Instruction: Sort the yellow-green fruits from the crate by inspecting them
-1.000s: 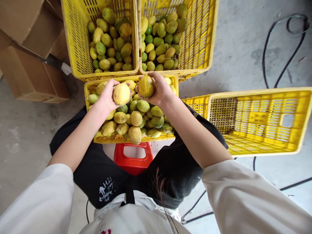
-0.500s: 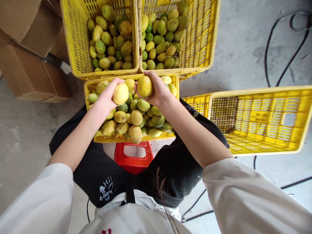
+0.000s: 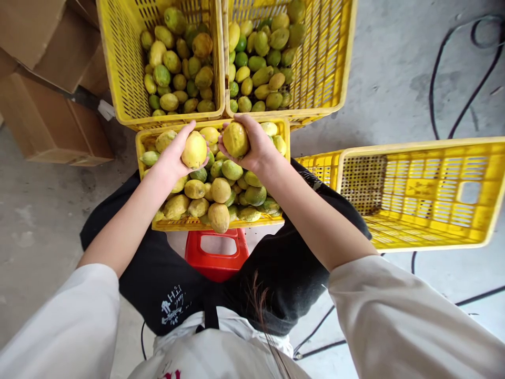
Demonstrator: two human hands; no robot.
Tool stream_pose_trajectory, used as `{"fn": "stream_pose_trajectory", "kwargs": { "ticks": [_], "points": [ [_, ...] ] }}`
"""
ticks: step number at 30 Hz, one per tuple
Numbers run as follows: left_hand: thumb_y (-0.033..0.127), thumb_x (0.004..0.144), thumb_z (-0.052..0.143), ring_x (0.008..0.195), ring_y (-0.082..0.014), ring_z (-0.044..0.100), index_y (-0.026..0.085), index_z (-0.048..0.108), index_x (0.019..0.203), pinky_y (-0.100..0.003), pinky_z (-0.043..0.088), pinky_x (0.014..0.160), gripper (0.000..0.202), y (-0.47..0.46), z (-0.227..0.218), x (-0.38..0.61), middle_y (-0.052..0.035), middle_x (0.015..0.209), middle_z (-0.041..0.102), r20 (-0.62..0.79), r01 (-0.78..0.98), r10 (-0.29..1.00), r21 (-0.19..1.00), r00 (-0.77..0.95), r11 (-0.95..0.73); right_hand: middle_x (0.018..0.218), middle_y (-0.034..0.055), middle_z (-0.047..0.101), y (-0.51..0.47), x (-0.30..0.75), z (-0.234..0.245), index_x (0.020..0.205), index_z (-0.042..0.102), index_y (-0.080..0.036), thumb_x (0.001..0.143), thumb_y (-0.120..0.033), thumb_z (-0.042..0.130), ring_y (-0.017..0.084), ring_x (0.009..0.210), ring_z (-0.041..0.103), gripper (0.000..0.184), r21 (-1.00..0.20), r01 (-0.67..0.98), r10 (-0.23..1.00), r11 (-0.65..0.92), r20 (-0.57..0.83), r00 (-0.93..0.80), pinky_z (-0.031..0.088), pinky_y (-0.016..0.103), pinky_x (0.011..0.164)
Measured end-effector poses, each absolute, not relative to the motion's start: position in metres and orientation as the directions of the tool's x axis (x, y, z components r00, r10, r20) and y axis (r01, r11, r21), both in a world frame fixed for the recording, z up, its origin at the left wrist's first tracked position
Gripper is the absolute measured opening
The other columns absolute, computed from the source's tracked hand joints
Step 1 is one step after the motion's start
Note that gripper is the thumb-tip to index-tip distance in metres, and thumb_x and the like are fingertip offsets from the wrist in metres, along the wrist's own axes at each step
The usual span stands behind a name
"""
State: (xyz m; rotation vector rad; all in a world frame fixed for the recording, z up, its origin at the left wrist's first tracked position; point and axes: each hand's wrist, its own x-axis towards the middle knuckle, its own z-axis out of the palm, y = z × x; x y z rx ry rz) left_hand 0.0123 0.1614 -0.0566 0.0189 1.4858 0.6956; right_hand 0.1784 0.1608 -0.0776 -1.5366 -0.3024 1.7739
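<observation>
Head cam: L grip [image 3: 175,156] round 1 yel. fruit [image 3: 194,150], R grip [image 3: 258,146] round 1 darker fruit [image 3: 235,140]; 4 crates [image 3: 428,190].

bare grey concrete floor [image 3: 390,79], scuffed and stained. taking the red plastic stool [image 3: 216,260] as landmark: brown cardboard boxes [image 3: 55,118] stand beyond it to the left, a yellow crate [image 3: 426,189] sits to its right, and black cables [image 3: 431,100] trail mostly to its right, one looped past that crate.
</observation>
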Motion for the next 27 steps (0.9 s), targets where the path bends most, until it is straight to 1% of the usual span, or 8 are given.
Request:
{"fn": "stream_pose_trajectory", "kwargs": {
  "ticks": [3,6,9,16,20,22,24,27],
  "points": [
    [0.049,0.11,0.087,0.102,-0.0315,0.086,0.03,0.074,0.121,-0.045,0.069,0.103,0.026,0.161,-0.054,0.013,-0.0038,0.083,0.079,-0.882,-0.408,0.465,0.451,-0.07,0.794,0.093,0.0045,0.077,0.161,0.177,-0.078,0.085,0.065,-0.03,0.086,-0.063,0.108,0.034,0.111,0.083,0.054,-0.647,-0.358,0.684,-0.673,-0.729,0.031,0.068,0.044,0.079],
    [0.043,0.112,0.081,0.102,-0.0303,0.087,0.03,0.074,0.125,-0.044,0.069,0.103,0.02,0.161,-0.052,0.012,-0.0029,0.086,0.08,-0.87,-0.411,0.488,0.471,-0.072,0.781,0.092,0.0035,0.08,0.161,0.177,-0.071,0.085,0.064,-0.03,0.089,-0.064,0.105,0.032,0.112,0.082,0.054,-0.615,-0.393,0.653,-0.683,-0.756,0.048,0.066,0.042,0.081],
    [0.04,0.11,0.078,0.1,-0.0312,0.087,0.032,0.075,0.126,-0.044,0.071,0.1,0.019,0.164,-0.054,0.009,-0.0021,0.083,0.08,-0.872,-0.405,0.481,0.472,-0.086,0.783,0.091,0.0038,0.081,0.16,0.177,-0.066,0.083,0.063,-0.031,0.089,-0.061,0.103,0.03,0.111,0.082,0.051,-0.588,-0.421,0.628,-0.691,-0.776,0.052,0.068,0.04,0.083],
    [0.043,0.106,0.074,0.103,-0.0363,0.087,0.033,0.08,0.132,-0.048,0.073,0.097,0.028,0.163,-0.056,0.005,-0.0042,0.079,0.08,-0.882,-0.353,0.463,0.461,-0.084,0.814,0.088,0.0034,0.077,0.162,0.173,-0.071,0.083,0.064,-0.033,0.103,-0.048,0.086,0.03,0.111,0.082,0.033,-0.614,-0.403,0.641,-0.678,-0.763,0.085,0.072,0.043,0.085],
    [0.05,0.107,0.078,0.106,-0.0372,0.088,0.031,0.077,0.133,-0.048,0.073,0.098,0.033,0.16,-0.052,0.007,-0.0059,0.085,0.081,-0.893,-0.34,0.448,0.435,-0.042,0.834,0.091,0.0014,0.077,0.161,0.173,-0.064,0.089,0.064,-0.032,0.104,-0.045,0.086,0.028,0.111,0.082,0.029,-0.48,-0.562,0.572,-0.674,-0.82,0.014,0.074,0.039,0.087],
    [0.054,0.107,0.081,0.106,-0.0356,0.087,0.031,0.074,0.135,-0.048,0.072,0.1,0.037,0.16,-0.051,0.007,-0.0058,0.088,0.081,-0.898,-0.35,0.44,0.422,-0.033,0.836,0.09,0.002,0.077,0.16,0.174,-0.06,0.091,0.066,-0.03,0.114,-0.046,0.073,0.027,0.111,0.084,0.028,-0.429,-0.577,0.533,-0.694,-0.846,-0.012,0.073,0.036,0.084],
    [0.056,0.108,0.083,0.106,-0.0344,0.087,0.031,0.072,0.136,-0.048,0.072,0.102,0.04,0.161,-0.052,0.007,-0.0051,0.089,0.08,-0.898,-0.365,0.439,0.42,-0.032,0.831,0.089,0.0028,0.078,0.159,0.175,-0.059,0.092,0.067,-0.029,0.12,-0.05,0.062,0.026,0.112,0.085,0.036,-0.444,-0.528,0.532,-0.724,-0.846,-0.018,0.069,0.034,0.08],
    [0.054,0.107,0.088,0.107,-0.0351,0.086,0.032,0.072,0.131,-0.049,0.07,0.105,0.036,0.161,-0.054,0.008,-0.004,0.087,0.079,-0.89,-0.381,0.452,0.439,-0.06,0.814,0.09,0.0013,0.079,0.157,0.176,-0.061,0.094,0.067,-0.031,0.111,-0.066,0.079,0.026,0.11,0.083,0.041,-0.574,-0.374,0.619,-0.729,-0.786,0.0,0.064,0.034,0.075]
  ]
}}
